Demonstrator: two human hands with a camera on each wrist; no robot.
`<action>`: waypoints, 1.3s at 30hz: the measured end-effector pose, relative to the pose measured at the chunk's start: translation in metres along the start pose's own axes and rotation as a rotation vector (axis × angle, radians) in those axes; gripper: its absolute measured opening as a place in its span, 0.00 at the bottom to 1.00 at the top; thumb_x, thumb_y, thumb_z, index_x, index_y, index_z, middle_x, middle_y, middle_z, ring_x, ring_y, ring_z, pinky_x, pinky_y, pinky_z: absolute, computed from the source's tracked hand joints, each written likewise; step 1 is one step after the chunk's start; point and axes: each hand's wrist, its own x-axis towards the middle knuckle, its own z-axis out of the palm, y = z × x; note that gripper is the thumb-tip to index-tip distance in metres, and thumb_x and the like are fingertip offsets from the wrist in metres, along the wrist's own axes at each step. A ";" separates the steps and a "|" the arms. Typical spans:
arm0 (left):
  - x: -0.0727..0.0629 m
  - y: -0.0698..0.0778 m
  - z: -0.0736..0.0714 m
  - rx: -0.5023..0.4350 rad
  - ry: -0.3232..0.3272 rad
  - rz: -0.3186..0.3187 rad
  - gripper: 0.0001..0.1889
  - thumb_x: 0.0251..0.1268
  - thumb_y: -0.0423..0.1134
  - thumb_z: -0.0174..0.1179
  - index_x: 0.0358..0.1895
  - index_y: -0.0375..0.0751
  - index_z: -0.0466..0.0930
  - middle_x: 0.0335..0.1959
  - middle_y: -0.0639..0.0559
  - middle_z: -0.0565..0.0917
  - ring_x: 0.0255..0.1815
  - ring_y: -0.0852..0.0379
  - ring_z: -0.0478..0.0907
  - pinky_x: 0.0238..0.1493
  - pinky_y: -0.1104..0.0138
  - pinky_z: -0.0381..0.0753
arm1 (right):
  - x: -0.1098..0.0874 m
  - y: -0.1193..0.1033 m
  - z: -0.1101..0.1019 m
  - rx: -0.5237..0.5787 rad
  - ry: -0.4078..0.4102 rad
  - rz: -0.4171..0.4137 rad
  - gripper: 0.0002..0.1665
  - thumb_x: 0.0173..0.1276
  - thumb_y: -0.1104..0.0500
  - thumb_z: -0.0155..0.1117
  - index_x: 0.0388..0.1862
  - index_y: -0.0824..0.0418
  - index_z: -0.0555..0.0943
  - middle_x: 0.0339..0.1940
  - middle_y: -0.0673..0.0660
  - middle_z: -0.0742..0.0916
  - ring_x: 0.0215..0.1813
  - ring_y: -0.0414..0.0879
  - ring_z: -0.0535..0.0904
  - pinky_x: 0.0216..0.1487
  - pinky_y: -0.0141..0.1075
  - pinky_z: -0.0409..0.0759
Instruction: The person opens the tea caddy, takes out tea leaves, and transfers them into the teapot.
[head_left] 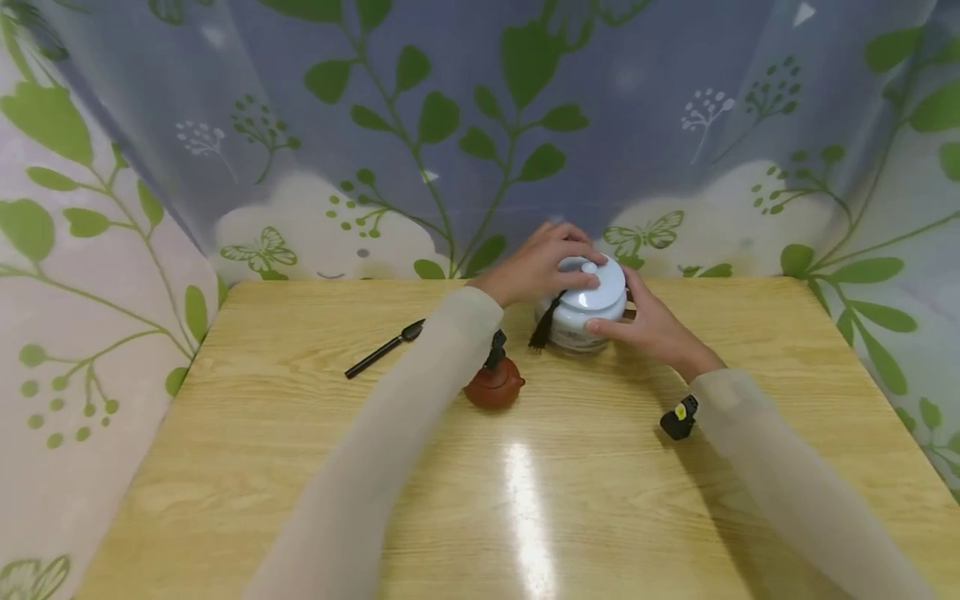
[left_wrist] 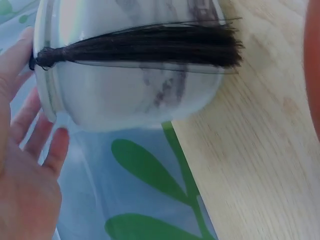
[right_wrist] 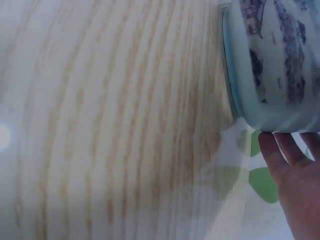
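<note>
A white lidded ceramic jar (head_left: pixel 577 321) with dark painted patterns stands near the table's back edge, right of centre. My left hand (head_left: pixel 536 262) is over its lid (head_left: pixel 600 292), thumb and forefinger pinching around the small knob (head_left: pixel 590 267). In the left wrist view, other fingers of that hand are beside the lid's rim. A black tassel (left_wrist: pixel 145 47) hangs from the lid down the jar's side. My right hand (head_left: pixel 660 325) grips the jar's right side, thumb in front and fingers behind. Those fingertips (right_wrist: pixel 270 142) touch the jar wall in the right wrist view.
A small reddish-brown teapot (head_left: pixel 493 390) stands in front of the jar, partly under my left forearm. To the left lies a dark slim scoop (head_left: pixel 378 354), its tip by my sleeve. Something dark brown (head_left: pixel 630 314) shows behind the jar. Leaf-patterned curtains (head_left: pixel 465 125) border the wooden table (head_left: pixel 600 500).
</note>
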 end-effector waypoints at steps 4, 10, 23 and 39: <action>-0.004 -0.003 -0.004 0.025 -0.040 0.006 0.26 0.84 0.51 0.62 0.78 0.52 0.78 0.85 0.50 0.70 0.87 0.48 0.62 0.89 0.52 0.55 | 0.002 -0.002 0.000 -0.008 -0.008 0.004 0.63 0.77 0.48 0.75 0.93 0.44 0.41 0.90 0.56 0.59 0.85 0.57 0.63 0.80 0.60 0.70; 0.000 -0.004 -0.005 0.029 -0.084 0.047 0.25 0.85 0.49 0.61 0.78 0.48 0.78 0.84 0.49 0.71 0.86 0.49 0.67 0.88 0.55 0.59 | -0.002 -0.002 -0.001 -0.017 -0.006 0.028 0.64 0.76 0.49 0.76 0.93 0.45 0.40 0.89 0.59 0.60 0.85 0.59 0.63 0.79 0.60 0.71; 0.003 -0.006 -0.005 0.043 -0.088 0.065 0.24 0.85 0.48 0.61 0.75 0.45 0.81 0.82 0.46 0.74 0.80 0.48 0.76 0.78 0.58 0.75 | 0.001 -0.002 -0.001 -0.028 0.002 0.028 0.64 0.75 0.51 0.77 0.93 0.45 0.42 0.90 0.59 0.59 0.86 0.59 0.61 0.80 0.60 0.70; 0.005 0.004 -0.011 0.102 -0.125 0.067 0.24 0.84 0.49 0.61 0.74 0.44 0.81 0.79 0.42 0.76 0.65 0.48 0.86 0.64 0.63 0.80 | -0.002 -0.006 -0.001 -0.019 -0.002 0.023 0.62 0.76 0.51 0.75 0.93 0.40 0.42 0.91 0.58 0.57 0.86 0.58 0.61 0.80 0.59 0.70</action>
